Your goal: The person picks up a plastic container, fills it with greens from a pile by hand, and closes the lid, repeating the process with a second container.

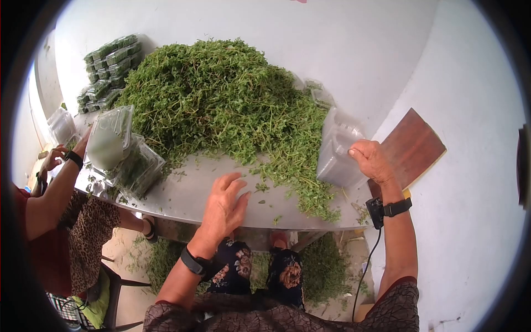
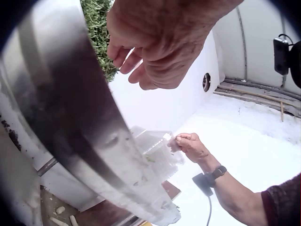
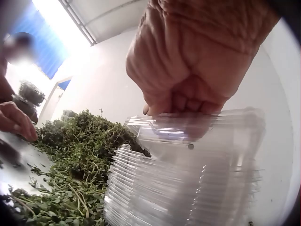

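Observation:
My right hand (image 1: 371, 160) grips the upper edge of a stack of nested clear plastic boxes (image 1: 334, 149) at the right end of the table. In the right wrist view, its fingers curl over the rim of the topmost clear box (image 3: 225, 136), above the ridged edges of the others. My left hand (image 1: 222, 203) hovers over the table's front edge, fingers loosely bent and holding nothing. Beyond both hands spreads a large heap of leafy green stems (image 1: 215, 99), whose right side comes up against the box stack.
Filled clear boxes (image 1: 113, 66) are piled at the back left, with more boxes (image 1: 138, 166) nearer the front. Another person's arm (image 1: 63, 177) reaches in at the left. A brown board (image 1: 412, 146) leans by the right wall. Loose greens (image 1: 323, 265) lie on the floor.

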Motion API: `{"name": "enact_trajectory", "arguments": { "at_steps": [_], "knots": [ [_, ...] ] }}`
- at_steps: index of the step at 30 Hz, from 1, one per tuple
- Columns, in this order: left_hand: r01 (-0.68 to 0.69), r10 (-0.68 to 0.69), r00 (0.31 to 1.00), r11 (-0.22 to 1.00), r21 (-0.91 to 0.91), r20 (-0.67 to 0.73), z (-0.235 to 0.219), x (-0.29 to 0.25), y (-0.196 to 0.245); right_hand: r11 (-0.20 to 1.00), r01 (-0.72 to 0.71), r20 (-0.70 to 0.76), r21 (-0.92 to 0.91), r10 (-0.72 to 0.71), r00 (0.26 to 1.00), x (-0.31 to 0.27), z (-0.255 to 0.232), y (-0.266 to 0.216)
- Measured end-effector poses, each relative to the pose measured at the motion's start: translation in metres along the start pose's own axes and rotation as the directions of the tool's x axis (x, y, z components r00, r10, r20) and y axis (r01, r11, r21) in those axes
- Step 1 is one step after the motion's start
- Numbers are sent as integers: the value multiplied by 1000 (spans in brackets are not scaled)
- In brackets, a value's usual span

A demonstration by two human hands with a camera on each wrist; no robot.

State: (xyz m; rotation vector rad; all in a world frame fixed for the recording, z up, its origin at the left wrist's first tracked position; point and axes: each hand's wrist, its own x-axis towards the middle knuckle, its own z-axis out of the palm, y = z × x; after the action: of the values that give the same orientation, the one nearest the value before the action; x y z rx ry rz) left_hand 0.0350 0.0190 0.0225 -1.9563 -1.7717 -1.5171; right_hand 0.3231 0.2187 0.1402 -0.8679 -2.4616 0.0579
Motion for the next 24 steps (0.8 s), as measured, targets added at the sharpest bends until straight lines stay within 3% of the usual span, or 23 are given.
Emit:
{"name": "enact_trajectory", "arguments": {
  "at_steps": [5, 7, 13, 17, 24],
  "knots": [
    [-195, 195, 977, 981, -8, 83, 9, 43, 35, 1000, 6, 1, -4, -6, 1000, 0, 1, -2],
    [-343, 342, 929, 939, -17, 139, 24, 54, 42, 998, 5, -2, -61, -5, 1000, 0, -1, -4],
    [-523, 511, 828, 852, -8, 230, 71, 82, 62, 998, 30, -30, -59, -32, 999, -1, 0, -4],
    [-589, 564, 788, 807, 35, 246, 95, 88, 70, 996, 50, -60, -73, -54, 997, -3, 3, -4],
    [-571, 530, 791, 819, 61, 306, 114, 86, 75, 995, 41, -72, -88, -48, 996, -6, 7, 0]
  ]
}}
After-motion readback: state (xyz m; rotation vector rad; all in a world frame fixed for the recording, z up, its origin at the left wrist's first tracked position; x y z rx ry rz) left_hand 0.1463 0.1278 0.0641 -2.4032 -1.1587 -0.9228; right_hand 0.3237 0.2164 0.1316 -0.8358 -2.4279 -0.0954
